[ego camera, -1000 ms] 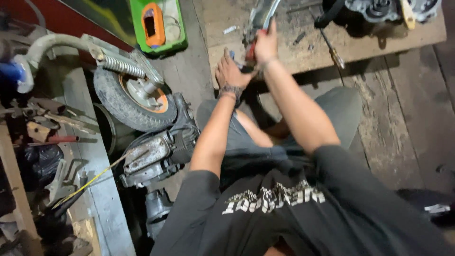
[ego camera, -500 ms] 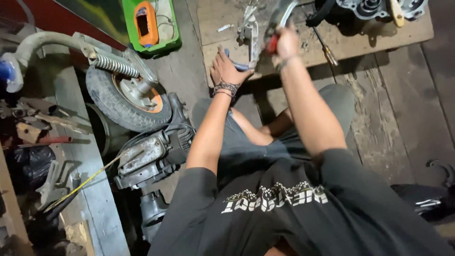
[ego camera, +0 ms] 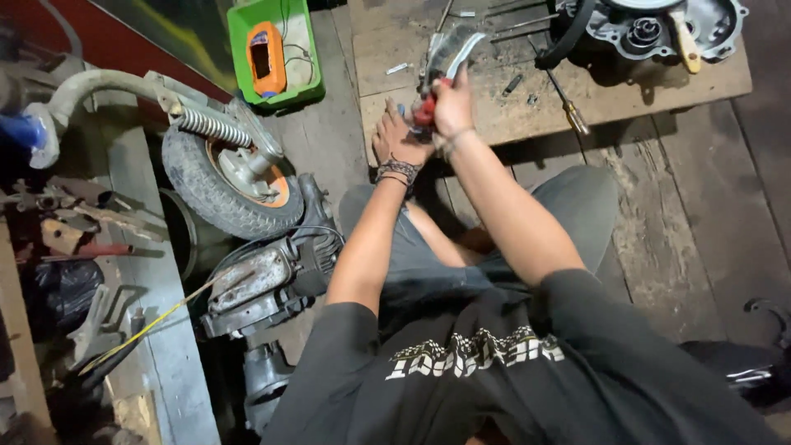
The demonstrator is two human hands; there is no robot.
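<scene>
My right hand (ego camera: 451,105) grips the red handles of a pair of pliers (ego camera: 441,70) whose metal jaws point up over a low wooden board (ego camera: 494,115). My left hand (ego camera: 395,140), with a dark beaded bracelet on the wrist, rests at the board's near edge just left of the pliers, fingers spread, touching a small blue item that is mostly hidden. Both arms reach forward over my crossed legs in grey trousers.
An engine casing (ego camera: 659,29) and a screwdriver (ego camera: 564,103) lie on the board's far right. A small wheel with spring shock (ego camera: 227,177) and an engine block (ego camera: 264,284) sit to my left. A green tray with an orange meter (ego camera: 268,53) stands beyond. Tools clutter the left shelf (ego camera: 74,214).
My right hand has lifted the pliers slightly up and away over the board. The left hand stays at the board's edge. The view has shifted a little.
</scene>
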